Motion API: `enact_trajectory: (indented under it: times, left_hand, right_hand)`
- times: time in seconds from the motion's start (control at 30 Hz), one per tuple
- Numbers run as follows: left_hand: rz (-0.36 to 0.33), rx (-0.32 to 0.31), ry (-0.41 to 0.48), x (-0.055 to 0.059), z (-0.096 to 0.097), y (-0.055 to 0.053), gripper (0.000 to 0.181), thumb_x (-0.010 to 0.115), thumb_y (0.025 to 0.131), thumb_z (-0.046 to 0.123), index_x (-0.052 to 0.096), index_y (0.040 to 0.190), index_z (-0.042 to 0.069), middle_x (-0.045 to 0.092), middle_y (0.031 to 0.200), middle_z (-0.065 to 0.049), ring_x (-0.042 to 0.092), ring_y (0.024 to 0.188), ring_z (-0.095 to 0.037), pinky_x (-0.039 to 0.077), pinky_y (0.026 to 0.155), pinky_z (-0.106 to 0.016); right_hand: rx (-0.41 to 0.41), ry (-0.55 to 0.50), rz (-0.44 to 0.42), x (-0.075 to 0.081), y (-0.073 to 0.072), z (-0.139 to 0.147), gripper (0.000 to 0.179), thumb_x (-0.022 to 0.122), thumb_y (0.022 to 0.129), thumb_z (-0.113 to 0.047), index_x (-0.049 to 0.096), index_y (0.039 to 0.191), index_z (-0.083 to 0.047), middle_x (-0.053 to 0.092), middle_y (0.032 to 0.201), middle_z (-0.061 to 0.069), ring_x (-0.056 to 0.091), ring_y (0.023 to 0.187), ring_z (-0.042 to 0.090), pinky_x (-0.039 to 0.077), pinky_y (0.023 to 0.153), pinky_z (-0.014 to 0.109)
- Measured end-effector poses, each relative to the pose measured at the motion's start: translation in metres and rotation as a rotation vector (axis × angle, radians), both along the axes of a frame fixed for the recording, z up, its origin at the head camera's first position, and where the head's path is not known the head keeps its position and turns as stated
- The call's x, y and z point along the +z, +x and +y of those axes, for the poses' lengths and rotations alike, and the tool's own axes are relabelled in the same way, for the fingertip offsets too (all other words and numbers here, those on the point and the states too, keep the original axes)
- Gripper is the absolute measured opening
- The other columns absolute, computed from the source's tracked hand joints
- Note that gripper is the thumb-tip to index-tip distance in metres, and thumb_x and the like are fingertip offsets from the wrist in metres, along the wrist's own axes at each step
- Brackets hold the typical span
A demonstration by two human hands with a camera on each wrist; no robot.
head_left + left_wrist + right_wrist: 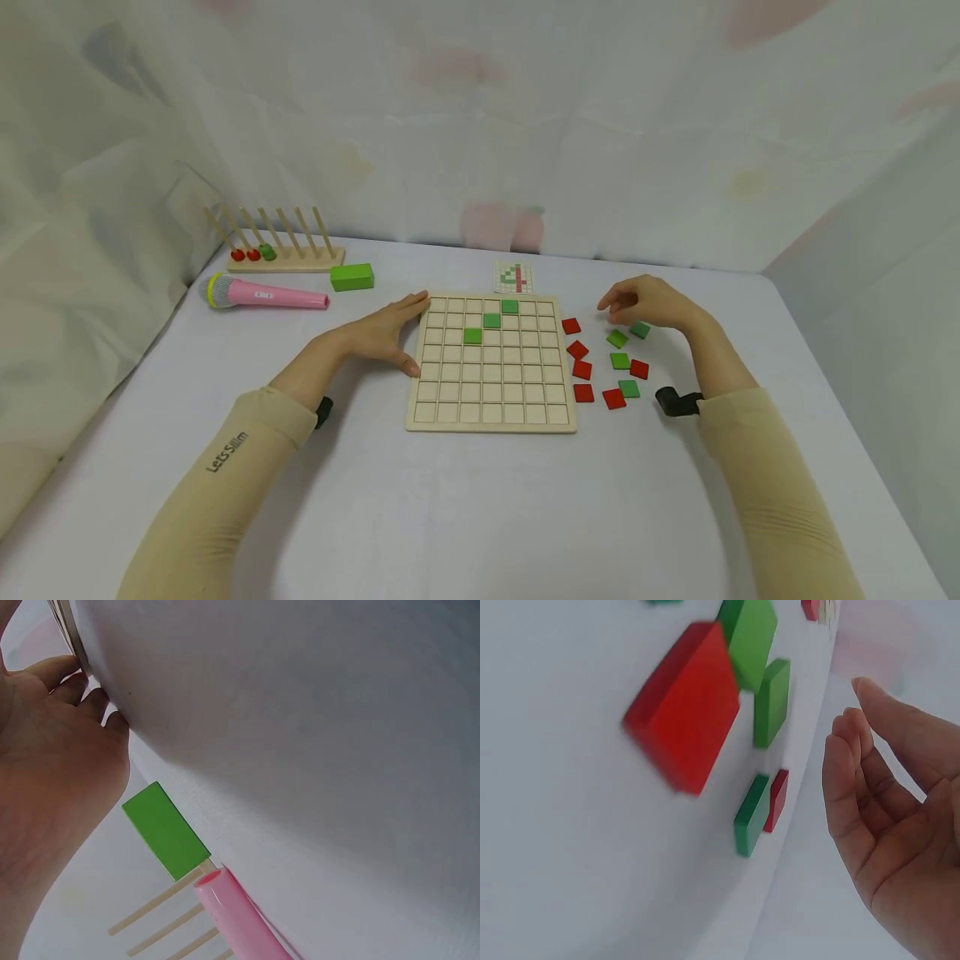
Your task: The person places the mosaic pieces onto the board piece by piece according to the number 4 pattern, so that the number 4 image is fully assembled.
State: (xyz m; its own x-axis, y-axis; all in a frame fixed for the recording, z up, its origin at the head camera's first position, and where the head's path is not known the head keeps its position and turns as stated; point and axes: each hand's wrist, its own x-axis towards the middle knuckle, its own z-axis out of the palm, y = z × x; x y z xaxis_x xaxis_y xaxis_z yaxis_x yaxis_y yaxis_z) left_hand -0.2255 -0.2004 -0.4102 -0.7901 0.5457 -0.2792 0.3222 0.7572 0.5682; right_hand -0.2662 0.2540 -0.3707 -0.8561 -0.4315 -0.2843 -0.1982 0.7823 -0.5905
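Observation:
A pale wooden grid board (pixel 492 431) lies flat on the table, with three green tiles set in a diagonal line in its upper cells, one of them a middle tile (pixel 492 321). Spread along the board's left edge, my left hand (pixel 382 332) touches it with thumb and fingertips. To the right of the board my right hand (pixel 647 302) hovers over loose tiles, fingers bent loosely and nothing between them. Below it lie a light green tile (pixel 617 338) and a darker green tile (pixel 640 330). Several red tiles, including a red tile (pixel 690 712), lie nearby.
A small pattern card (pixel 513 277) lies behind the board. At the back left are a wooden peg rack (pixel 285 265) with red and green beads, a green block (pixel 352 277) and a pink toy microphone (pixel 273 295). A patterned cloth (pixel 480 125) hangs behind the table.

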Motion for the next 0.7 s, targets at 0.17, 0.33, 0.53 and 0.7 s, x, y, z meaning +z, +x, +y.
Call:
enact_trajectory:
  times: [0.17,0.33,0.53,0.7]
  left_hand:
    - [-0.004,0.0,0.001,0.001,0.0,0.001,0.129,0.089,0.066,0.045,0.009,0.159,0.004,-0.001,0.17,-0.008,-0.003,0.157,-0.035,0.007,0.126,-0.058]
    - [0.004,-0.008,0.006,0.0,0.0,0.0,0.128,0.089,0.067,0.044,0.01,0.159,0.002,0.0,0.169,-0.011,-0.002,0.157,-0.037,0.007,0.126,-0.059]
    - [0.008,-0.002,0.006,-0.002,-0.001,0.0,0.128,0.089,0.067,0.044,0.01,0.159,0.003,0.0,0.17,-0.01,-0.003,0.157,-0.036,0.006,0.126,-0.058]
    - [0.008,0.001,0.009,-0.003,-0.001,0.0,0.128,0.089,0.067,0.044,0.01,0.159,0.003,0.0,0.17,-0.01,-0.003,0.157,-0.036,0.006,0.126,-0.058]
  right_hand:
    - [0.011,0.008,-0.036,-0.003,0.003,0.011,0.026,0.067,0.092,-0.018,0.07,0.116,-0.011,0.067,0.107,0.011,0.057,0.098,0.021,0.047,0.081,0.029]
    - [0.025,0.006,-0.069,-0.007,0.005,0.015,0.026,0.068,0.09,-0.014,0.071,0.115,-0.011,0.067,0.107,0.011,0.056,0.099,0.021,0.047,0.081,0.029]
    - [0.037,-0.004,-0.085,-0.012,0.003,0.017,0.028,0.067,0.085,-0.004,0.072,0.111,-0.011,0.065,0.101,0.011,0.053,0.095,0.022,0.045,0.078,0.03]
    - [0.042,-0.013,-0.093,-0.014,0.004,0.016,0.031,0.063,0.081,0.001,0.074,0.108,-0.011,0.062,0.095,0.01,0.051,0.09,0.021,0.044,0.076,0.03]
